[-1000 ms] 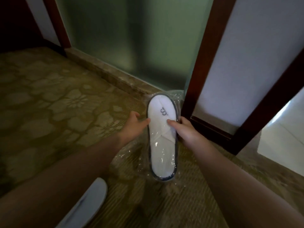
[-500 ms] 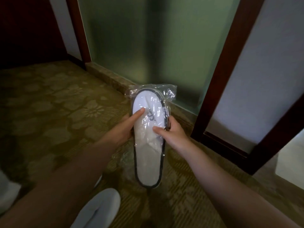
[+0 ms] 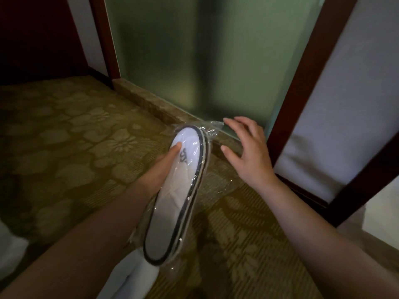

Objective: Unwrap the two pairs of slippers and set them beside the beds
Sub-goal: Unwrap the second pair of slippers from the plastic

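A patterned olive carpet (image 3: 64, 147) covers the floor, meeting a stone sill (image 3: 151, 104) under a frosted glass panel (image 3: 205, 57). Dark wooden frame posts (image 3: 302, 83) stand either side of the glass, and a white wall panel (image 3: 349, 93) fills the right.

One wrapped pair of slippers (image 3: 174, 203) is held above the carpet, in the middle of the view, toe end pointing toward the sill; two dark-edged soles show stacked at its right rim. The clear plastic wrapper (image 3: 212, 128) is still on, with its loose end bunched beyond the toe. A dark logo (image 3: 184, 158) marks the top slipper.

One more white slipper-like shape (image 3: 129, 275) lies low in the view beneath the pack, partly hidden by it; what it is exactly cannot be told. Another white shape (image 3: 10, 251) sits at the left edge, cut off.

The left hand (image 3: 160, 167) grips the pack from the left, thumb pressed on top near the logo. The right hand (image 3: 248, 152) is spread wide and holds nothing, just right of the wrapper's loose end, fingertips near it.
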`<state>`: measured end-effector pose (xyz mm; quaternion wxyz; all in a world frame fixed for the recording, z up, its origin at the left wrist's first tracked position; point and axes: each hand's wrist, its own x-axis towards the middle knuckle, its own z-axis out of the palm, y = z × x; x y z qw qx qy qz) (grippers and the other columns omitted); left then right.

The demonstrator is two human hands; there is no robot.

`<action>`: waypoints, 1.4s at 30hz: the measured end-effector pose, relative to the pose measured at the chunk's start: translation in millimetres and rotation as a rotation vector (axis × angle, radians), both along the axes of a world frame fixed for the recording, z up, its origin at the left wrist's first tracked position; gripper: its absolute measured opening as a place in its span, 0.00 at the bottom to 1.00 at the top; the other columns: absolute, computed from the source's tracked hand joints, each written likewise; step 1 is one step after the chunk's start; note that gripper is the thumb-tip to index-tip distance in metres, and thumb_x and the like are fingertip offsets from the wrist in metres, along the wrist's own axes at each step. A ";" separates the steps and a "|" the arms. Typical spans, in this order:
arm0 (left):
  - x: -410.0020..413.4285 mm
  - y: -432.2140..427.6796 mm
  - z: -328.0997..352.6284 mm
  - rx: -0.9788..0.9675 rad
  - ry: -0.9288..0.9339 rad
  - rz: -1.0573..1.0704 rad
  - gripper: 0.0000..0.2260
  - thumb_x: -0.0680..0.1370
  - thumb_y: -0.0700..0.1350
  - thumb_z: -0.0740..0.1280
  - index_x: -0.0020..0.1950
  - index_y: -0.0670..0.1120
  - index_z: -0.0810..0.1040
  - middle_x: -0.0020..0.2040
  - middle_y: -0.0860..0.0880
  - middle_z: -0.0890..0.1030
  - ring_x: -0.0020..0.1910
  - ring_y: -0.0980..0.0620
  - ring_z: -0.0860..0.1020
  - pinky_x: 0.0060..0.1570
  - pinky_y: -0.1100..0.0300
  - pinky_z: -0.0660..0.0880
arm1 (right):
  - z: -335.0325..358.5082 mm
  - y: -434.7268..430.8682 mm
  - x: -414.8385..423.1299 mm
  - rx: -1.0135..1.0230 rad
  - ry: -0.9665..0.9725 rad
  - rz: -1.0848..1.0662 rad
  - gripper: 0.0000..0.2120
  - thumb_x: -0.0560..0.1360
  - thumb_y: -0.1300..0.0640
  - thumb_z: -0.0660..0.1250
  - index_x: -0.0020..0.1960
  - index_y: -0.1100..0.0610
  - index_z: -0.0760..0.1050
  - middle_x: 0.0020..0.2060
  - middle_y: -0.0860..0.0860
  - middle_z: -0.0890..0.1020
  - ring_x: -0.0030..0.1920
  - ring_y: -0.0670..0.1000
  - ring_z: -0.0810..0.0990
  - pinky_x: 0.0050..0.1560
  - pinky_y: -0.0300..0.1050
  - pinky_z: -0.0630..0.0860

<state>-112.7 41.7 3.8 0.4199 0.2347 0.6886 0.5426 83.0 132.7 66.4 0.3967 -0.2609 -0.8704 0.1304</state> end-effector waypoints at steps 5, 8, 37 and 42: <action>-10.9 -5.7 -9.1 -0.079 -0.034 -0.039 0.36 0.54 0.75 0.68 0.53 0.54 0.82 0.53 0.43 0.84 0.53 0.40 0.82 0.59 0.43 0.75 | -5.1 1.6 0.0 0.124 -0.079 0.105 0.17 0.70 0.55 0.70 0.60 0.54 0.79 0.63 0.54 0.75 0.65 0.56 0.70 0.66 0.54 0.67; -19.2 -5.8 -18.6 -0.138 -0.043 -0.094 0.42 0.52 0.75 0.70 0.60 0.53 0.78 0.55 0.42 0.84 0.53 0.38 0.82 0.59 0.41 0.75 | -6.7 2.6 -2.6 0.166 -0.102 0.128 0.13 0.71 0.54 0.70 0.55 0.54 0.82 0.61 0.53 0.77 0.65 0.55 0.70 0.64 0.50 0.65; 16.6 -4.6 -3.2 0.070 0.287 -0.204 0.17 0.73 0.56 0.68 0.56 0.47 0.79 0.46 0.48 0.84 0.46 0.50 0.83 0.39 0.61 0.77 | -14.3 1.9 0.2 -0.864 0.504 -0.231 0.06 0.78 0.63 0.61 0.46 0.61 0.76 0.31 0.52 0.77 0.26 0.44 0.77 0.25 0.31 0.74; 22.7 -1.6 -1.5 0.089 0.290 -0.204 0.12 0.74 0.54 0.67 0.53 0.50 0.78 0.42 0.54 0.82 0.41 0.57 0.80 0.33 0.67 0.73 | -14.3 6.0 2.4 -1.082 0.718 -0.320 0.06 0.78 0.63 0.61 0.45 0.60 0.76 0.33 0.52 0.77 0.30 0.47 0.78 0.34 0.39 0.77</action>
